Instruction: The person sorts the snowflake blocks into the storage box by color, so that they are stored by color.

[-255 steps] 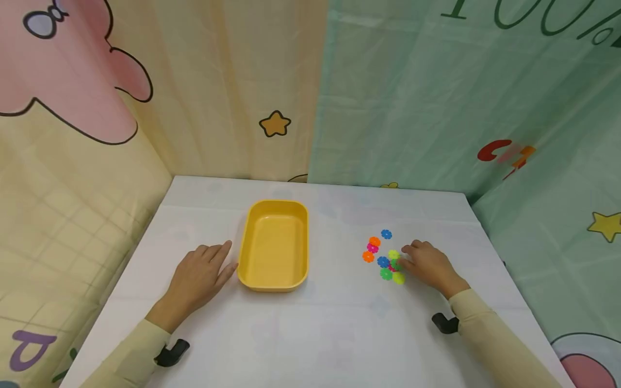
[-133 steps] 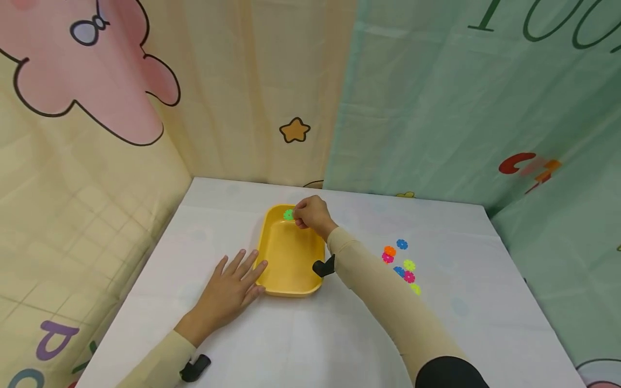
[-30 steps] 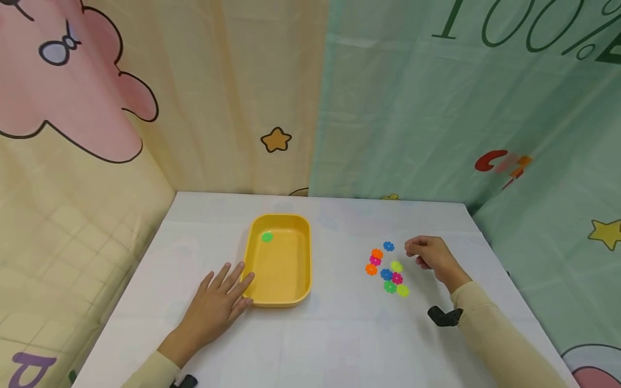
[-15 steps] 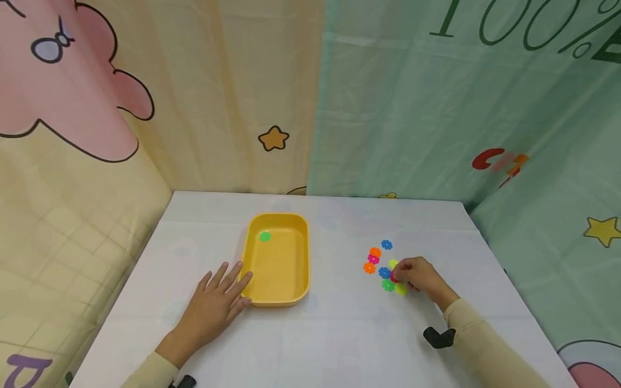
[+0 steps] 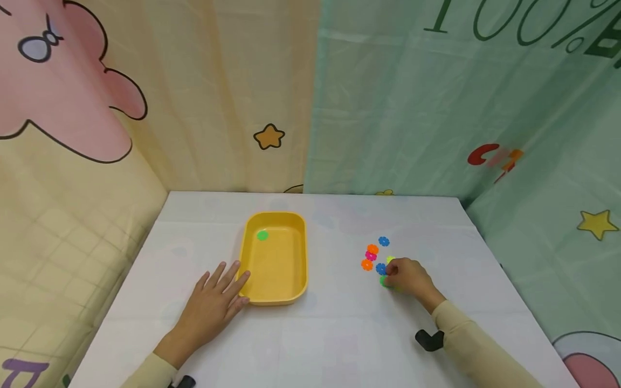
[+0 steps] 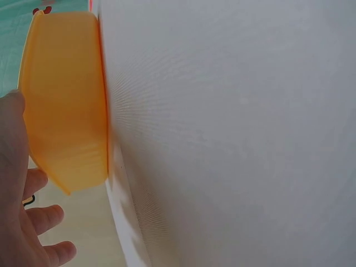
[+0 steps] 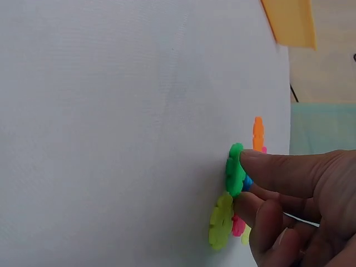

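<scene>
My left hand (image 5: 208, 310) lies spread at the near left side of the yellow tray (image 5: 302, 291), fingertips on its rim. In the left wrist view the thumb (image 6: 14, 103) meets that rim. A round green piece (image 5: 262, 235) lies inside the tray, near its far left. At the right, my right hand (image 5: 409, 280) reaches down among flower-shaped discs with bent fingers. Its thumb (image 7: 272, 169) is right at the edge of a green disc (image 7: 235, 172), a fingertip lower beside it; I cannot tell whether they pinch it. A yellow-green disc (image 7: 221, 222) lies close by.
Left of the right hand lie a blue disc (image 5: 384, 241), an orange disc (image 5: 372, 249), a pink disc (image 5: 371, 256) and another blue disc (image 5: 381, 268). The white-covered table (image 5: 335, 334) has printed curtains (image 5: 388, 108) behind it and at both sides.
A green piece has come into the tray, carried there by my right hand. That hand has since returned to the discs and come down over them. My left hand now touches the tray's rim.
</scene>
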